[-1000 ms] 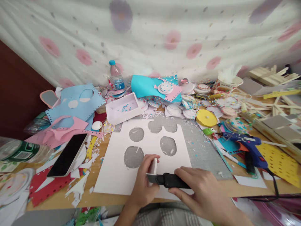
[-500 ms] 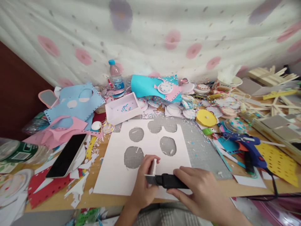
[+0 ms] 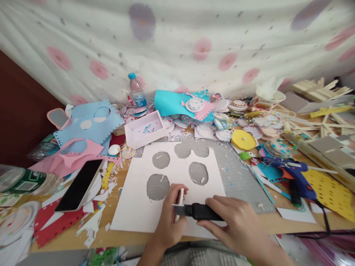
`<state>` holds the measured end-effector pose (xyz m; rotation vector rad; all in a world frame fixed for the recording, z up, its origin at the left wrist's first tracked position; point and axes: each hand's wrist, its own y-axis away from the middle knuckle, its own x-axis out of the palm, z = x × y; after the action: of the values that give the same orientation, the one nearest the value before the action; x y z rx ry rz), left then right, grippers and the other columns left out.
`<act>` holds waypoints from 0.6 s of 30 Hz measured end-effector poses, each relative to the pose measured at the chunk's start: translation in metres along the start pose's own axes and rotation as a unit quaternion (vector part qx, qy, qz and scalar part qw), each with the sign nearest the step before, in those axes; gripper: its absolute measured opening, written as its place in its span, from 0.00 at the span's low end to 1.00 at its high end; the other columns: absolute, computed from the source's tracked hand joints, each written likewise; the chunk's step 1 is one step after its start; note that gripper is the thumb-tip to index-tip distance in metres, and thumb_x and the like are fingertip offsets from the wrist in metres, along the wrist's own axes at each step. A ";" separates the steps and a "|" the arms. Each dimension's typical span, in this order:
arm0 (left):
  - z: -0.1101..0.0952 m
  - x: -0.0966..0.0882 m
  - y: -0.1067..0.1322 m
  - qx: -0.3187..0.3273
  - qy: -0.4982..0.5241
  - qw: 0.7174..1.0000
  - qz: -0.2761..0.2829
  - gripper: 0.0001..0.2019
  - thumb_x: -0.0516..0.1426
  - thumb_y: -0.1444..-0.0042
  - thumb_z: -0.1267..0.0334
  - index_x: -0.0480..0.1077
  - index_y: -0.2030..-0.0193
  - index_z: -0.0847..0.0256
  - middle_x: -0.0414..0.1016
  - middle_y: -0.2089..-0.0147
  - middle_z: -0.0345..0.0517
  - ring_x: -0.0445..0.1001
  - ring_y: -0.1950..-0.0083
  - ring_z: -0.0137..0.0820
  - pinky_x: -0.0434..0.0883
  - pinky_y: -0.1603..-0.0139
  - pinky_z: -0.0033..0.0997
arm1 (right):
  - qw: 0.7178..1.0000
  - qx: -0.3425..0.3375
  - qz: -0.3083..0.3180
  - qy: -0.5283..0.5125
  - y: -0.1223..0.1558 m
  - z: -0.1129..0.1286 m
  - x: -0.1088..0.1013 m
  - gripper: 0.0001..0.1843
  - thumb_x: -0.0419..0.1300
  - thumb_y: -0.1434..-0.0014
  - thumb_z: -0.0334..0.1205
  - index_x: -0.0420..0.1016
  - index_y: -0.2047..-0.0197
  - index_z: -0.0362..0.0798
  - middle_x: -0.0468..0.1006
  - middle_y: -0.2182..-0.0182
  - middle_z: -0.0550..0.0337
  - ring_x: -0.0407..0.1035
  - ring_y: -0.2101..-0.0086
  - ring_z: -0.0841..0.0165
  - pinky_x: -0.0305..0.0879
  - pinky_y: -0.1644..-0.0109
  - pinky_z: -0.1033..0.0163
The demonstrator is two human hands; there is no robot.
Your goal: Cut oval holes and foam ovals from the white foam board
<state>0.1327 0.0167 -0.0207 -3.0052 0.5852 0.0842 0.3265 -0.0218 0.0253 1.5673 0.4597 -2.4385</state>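
Note:
My left hand (image 3: 172,218) pinches a small white piece (image 3: 181,197), seen edge-on, that looks like a thick foam or card disc. Wrapped around the black handle of a utility knife (image 3: 203,212) is my right hand (image 3: 235,220). The knife's dark blade points left and lies against or very close to the white piece; exact contact is hard to make out. Beneath both hands lies a white sheet (image 3: 130,199) with several round holes cut through it. A grey cutting mat (image 3: 238,188) shows through the holes and to the right.
A blue glue gun (image 3: 291,170) lies at the right beside a yellow disc (image 3: 243,139). Behind the sheet are a white box (image 3: 145,129) with blue bits and a small bottle (image 3: 137,90). A phone (image 3: 79,186) rests at the left among paper scraps.
The knife blade has shifted slightly relative to the white piece, and the piece has turned a little in my left hand. The whole view has moved slightly. Both hands keep their holds.

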 end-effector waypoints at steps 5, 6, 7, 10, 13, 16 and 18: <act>-0.009 -0.002 0.001 -0.008 -0.013 1.000 -0.006 0.29 0.49 0.59 0.79 0.64 0.48 0.55 0.65 0.51 0.45 0.66 0.49 0.36 0.62 0.44 0.38 | 1.000 0.007 -0.016 0.024 -0.003 -0.006 0.000 0.21 0.50 0.34 0.58 0.68 0.68 0.51 0.74 0.78 0.63 0.72 0.78 0.66 0.53 0.75 0.64; -0.010 -0.002 0.002 -0.006 -0.016 1.000 -0.005 0.30 0.48 0.60 0.79 0.64 0.48 0.54 0.66 0.52 0.44 0.66 0.50 0.36 0.62 0.44 0.37 | 0.998 0.025 -0.032 0.041 -0.002 -0.011 0.000 0.21 0.49 0.34 0.58 0.68 0.68 0.51 0.75 0.78 0.63 0.72 0.78 0.65 0.53 0.75 0.64; -0.010 -0.003 0.004 -0.004 -0.017 1.000 -0.001 0.31 0.48 0.61 0.78 0.64 0.48 0.54 0.66 0.53 0.43 0.66 0.51 0.35 0.63 0.45 0.37 | 0.996 0.051 -0.049 0.060 -0.001 -0.017 0.001 0.22 0.48 0.34 0.59 0.69 0.67 0.51 0.75 0.79 0.63 0.73 0.79 0.65 0.53 0.76 0.64; -0.009 -0.007 0.008 0.005 -0.007 1.000 0.014 0.27 0.49 0.54 0.74 0.63 0.46 0.54 0.66 0.53 0.44 0.66 0.54 0.35 0.64 0.49 0.36 | 0.979 0.158 -0.080 0.099 0.004 -0.038 0.004 0.24 0.47 0.36 0.63 0.69 0.66 0.53 0.76 0.81 0.63 0.74 0.81 0.61 0.53 0.80 0.64; -0.010 -0.008 0.011 -0.004 -0.025 0.999 0.031 0.20 0.48 0.40 0.66 0.60 0.40 0.54 0.65 0.43 0.49 0.65 0.44 0.40 0.61 0.41 0.41 | 0.960 0.253 -0.084 0.082 0.014 -0.058 0.009 0.22 0.47 0.36 0.62 0.68 0.59 0.54 0.79 0.76 0.61 0.75 0.79 0.59 0.58 0.81 0.63; -0.011 -0.001 0.010 -0.023 -0.087 0.994 0.056 0.19 0.46 0.34 0.61 0.58 0.37 0.53 0.60 0.36 0.50 0.58 0.35 0.41 0.54 0.34 0.43 | 0.954 0.275 -0.112 0.036 0.026 -0.077 0.014 0.18 0.48 0.35 0.55 0.65 0.54 0.51 0.80 0.67 0.54 0.77 0.71 0.58 0.68 0.73 0.60; -0.011 0.009 0.004 -0.010 -0.114 0.992 0.058 0.20 0.46 0.33 0.61 0.58 0.36 0.53 0.59 0.35 0.50 0.56 0.33 0.39 0.53 0.32 0.43 | 0.954 0.260 -0.146 0.028 0.032 -0.089 0.018 0.18 0.48 0.35 0.54 0.64 0.53 0.49 0.78 0.63 0.50 0.76 0.65 0.56 0.70 0.65 0.57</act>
<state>0.1400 0.0084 -0.0108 -2.9201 0.7364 0.4370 0.4049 -0.0189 -0.0305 1.8788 0.0485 -2.9203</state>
